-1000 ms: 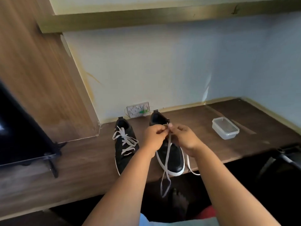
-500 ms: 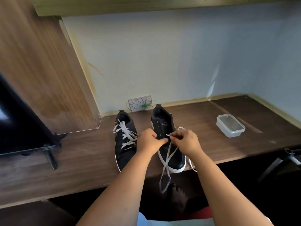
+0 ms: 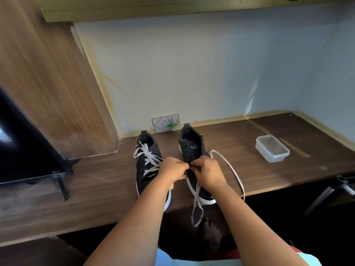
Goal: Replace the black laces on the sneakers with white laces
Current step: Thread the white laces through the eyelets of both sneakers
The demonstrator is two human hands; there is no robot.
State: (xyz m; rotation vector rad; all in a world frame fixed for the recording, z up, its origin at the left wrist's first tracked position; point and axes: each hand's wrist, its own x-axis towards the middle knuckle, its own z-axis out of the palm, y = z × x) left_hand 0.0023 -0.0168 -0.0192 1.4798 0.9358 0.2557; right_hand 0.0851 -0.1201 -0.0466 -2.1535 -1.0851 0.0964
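Your hands have dropped from chest height onto the right sneaker (image 3: pixel 194 156): left hand (image 3: pixel 172 172) and right hand (image 3: pixel 208 174) both pinch the white lace (image 3: pixel 233 170) at a lower eyelet, so threading continues.

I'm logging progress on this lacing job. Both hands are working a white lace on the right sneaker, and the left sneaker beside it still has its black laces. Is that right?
Not quite. In the head view the left sneaker already carries white laces, crossed up its front. The rest holds: the left hand and right hand both work the white lace on the right sneaker.
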